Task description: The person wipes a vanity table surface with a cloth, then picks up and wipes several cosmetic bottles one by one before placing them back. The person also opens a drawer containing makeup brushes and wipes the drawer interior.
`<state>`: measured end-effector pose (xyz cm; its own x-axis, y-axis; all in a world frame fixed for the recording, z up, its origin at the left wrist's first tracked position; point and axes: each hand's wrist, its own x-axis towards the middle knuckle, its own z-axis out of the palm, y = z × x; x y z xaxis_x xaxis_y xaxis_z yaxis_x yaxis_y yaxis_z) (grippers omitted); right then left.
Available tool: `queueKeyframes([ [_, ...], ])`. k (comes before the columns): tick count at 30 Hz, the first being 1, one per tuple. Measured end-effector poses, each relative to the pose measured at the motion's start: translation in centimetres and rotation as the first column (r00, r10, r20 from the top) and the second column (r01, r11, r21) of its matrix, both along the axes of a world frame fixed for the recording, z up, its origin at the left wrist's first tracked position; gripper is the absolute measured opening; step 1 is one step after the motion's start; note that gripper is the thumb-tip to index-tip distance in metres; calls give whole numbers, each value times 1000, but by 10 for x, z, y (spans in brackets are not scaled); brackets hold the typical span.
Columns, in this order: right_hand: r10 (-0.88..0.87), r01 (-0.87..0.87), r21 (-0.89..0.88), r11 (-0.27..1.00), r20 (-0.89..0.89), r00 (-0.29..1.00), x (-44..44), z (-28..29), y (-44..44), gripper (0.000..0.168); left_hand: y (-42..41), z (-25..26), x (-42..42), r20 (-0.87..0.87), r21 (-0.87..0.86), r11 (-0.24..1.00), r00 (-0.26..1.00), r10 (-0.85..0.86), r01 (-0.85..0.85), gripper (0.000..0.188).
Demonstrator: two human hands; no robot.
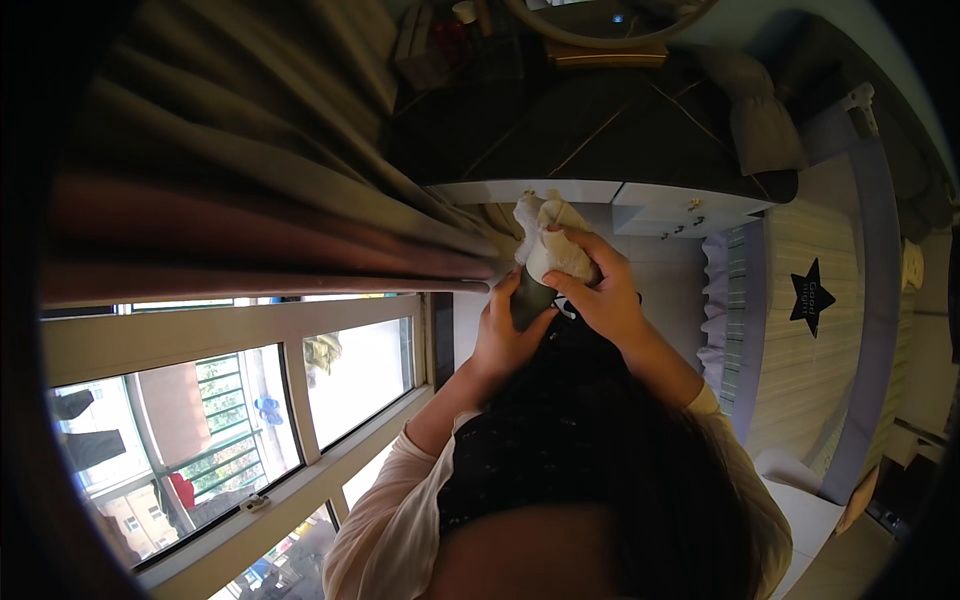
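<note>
A whitish cloth (559, 247), bunched and fuzzy, is held up in front of me, near the white drawer fronts of a dark table. Thumb and fingers of my right hand (604, 289) pinch its right side. My left hand (506, 322) is just below and left of the cloth, thumb and fingers spread apart; its fingertips reach the cloth's lower left edge, and whether they grip it cannot be told. Between my hands, below the cloth, shows a dark greyish patch that I cannot make out.
Ahead stands a dark veined tabletop (555, 127) with a round mirror (615, 37). Long curtains (300, 187) hang at left above a sliding window (292, 397). On the right lies a bed or cot (817, 232) with a black star (813, 298).
</note>
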<state>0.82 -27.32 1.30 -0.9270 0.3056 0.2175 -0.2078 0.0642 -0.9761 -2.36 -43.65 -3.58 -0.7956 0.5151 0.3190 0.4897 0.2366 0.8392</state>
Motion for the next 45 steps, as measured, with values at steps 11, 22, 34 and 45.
queueKeyframes([
  [11, 10, 126, 566, 815, -231, 973, -24, -3, 39, 32, 30, -15, -5, 266, 18, 996, 959, -93, 92, 59],
  [22, -25, 37, 90, 995, -124, 992, -51, -9, 87, 53, 101, 3, -63, 409, 221, 975, 909, -87, -6, 62],
  [34, 336, -240, -370, 898, 223, 915, -90, -33, 120, 52, 164, 18, -118, 272, 610, 789, 955, -117, -77, 62],
  [45, -29, 215, -656, 724, 283, 959, -147, -39, 140, 33, 186, 25, -199, 268, 599, 776, 864, -426, 196, 74],
])
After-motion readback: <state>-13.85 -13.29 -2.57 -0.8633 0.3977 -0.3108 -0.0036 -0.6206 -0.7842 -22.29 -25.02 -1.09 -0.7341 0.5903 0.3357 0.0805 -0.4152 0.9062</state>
